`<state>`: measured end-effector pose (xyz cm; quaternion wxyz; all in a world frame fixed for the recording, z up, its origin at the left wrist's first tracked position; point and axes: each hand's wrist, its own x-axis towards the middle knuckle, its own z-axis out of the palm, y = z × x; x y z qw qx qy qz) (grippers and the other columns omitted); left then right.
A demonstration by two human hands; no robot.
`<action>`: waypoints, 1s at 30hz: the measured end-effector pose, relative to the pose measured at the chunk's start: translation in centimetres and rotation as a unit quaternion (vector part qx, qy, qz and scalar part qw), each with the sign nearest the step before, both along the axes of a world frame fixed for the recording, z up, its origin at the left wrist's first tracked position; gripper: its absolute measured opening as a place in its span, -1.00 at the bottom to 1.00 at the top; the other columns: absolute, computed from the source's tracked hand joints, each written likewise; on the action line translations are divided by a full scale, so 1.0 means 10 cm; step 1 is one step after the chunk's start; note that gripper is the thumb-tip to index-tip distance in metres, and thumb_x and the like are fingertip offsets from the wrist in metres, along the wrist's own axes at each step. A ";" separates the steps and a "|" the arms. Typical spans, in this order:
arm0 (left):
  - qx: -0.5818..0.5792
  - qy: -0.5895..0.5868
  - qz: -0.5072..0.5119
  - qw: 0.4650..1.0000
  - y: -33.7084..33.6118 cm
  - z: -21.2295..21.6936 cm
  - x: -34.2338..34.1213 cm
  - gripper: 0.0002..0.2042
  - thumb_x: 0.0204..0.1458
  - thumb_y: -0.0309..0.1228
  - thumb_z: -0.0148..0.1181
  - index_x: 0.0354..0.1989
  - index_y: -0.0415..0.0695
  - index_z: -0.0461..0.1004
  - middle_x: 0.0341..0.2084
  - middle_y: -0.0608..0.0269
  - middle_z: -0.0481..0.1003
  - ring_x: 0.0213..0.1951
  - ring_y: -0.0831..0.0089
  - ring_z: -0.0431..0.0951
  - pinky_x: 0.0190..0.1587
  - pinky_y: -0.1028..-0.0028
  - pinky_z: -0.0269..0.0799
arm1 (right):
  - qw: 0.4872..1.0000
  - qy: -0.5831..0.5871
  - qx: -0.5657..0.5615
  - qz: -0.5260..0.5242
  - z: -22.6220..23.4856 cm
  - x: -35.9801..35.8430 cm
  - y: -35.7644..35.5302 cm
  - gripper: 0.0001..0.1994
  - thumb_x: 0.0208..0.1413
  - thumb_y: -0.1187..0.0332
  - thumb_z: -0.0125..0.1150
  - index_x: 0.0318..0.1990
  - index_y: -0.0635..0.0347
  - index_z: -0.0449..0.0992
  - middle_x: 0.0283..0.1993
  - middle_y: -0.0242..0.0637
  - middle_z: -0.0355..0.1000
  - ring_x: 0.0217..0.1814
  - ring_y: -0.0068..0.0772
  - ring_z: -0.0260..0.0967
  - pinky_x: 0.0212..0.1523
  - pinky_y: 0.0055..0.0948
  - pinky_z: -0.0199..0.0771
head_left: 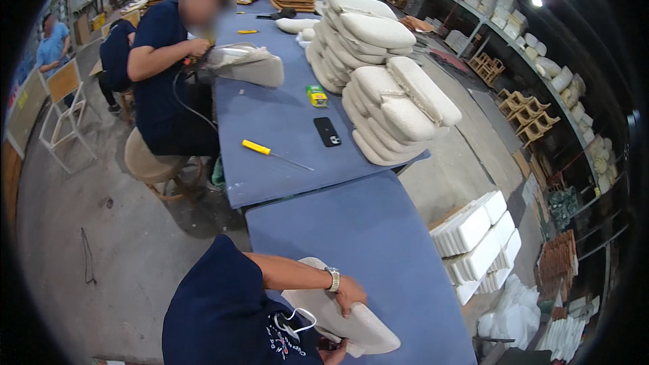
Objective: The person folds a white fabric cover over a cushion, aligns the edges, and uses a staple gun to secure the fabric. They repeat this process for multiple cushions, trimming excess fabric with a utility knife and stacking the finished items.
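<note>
A beige fabric-covered cushion (367,332) lies at the near edge of the blue-covered table (351,223), close to my body. My left hand (350,294), with a metal watch at the wrist, grips the cushion's far side, its fingers bent over the fabric. At the lower edge of the view, my right hand (333,353) is closed by the cushion's near side. A small dark thing shows at its fingers, too hidden to name. White cords (297,321) hang from my dark blue shirt and cross in front of the cushion.
A yellow-handled screwdriver (258,147), a black phone (327,132) and a green-yellow box (316,96) lie on the farther table. Stacked beige cushions (399,111) stand at its right edge. A co-worker (162,74) sits at left, handling another cushion (250,67). White pads (476,243) are stacked at right.
</note>
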<state>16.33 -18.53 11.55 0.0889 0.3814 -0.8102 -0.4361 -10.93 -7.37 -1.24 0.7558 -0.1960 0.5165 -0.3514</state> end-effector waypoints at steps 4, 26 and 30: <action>-0.061 -0.069 0.115 0.989 0.55 0.94 -0.16 -0.30 -0.03 -0.04 0.41 0.29 -0.08 0.40 -0.13 -0.09 0.62 -0.08 -0.09 0.63 -0.05 0.00 0.49 | 0.988 -0.072 -0.085 -0.111 -0.02 -0.35 -0.30 -0.42 0.13 0.29 0.18 0.29 0.37 0.31 0.21 0.11 0.38 0.27 0.15 0.36 0.23 0.11 0.38; 0.031 -0.105 0.348 0.931 0.68 0.54 -1.23 0.00 0.17 -0.02 0.22 0.57 -0.22 -0.32 0.29 -0.49 0.26 0.14 -0.35 0.49 0.12 -0.07 0.48 | 0.915 0.398 -0.026 -0.056 -0.14 0.11 -2.25 -0.33 0.23 -0.17 0.18 0.06 0.42 0.58 0.04 0.17 0.58 0.06 0.13 0.56 0.11 -0.06 0.49; -0.030 -0.048 0.304 0.951 -0.05 0.39 -1.14 -0.02 0.19 -0.10 0.23 0.55 -0.31 -0.30 0.27 -0.50 0.28 0.19 -0.33 0.45 0.20 0.01 0.43 | 0.874 0.482 -0.039 -0.046 0.26 0.16 -2.23 -0.47 0.31 -0.01 0.06 -0.04 0.39 0.62 -0.02 0.25 0.57 0.10 0.35 0.50 0.09 0.06 0.46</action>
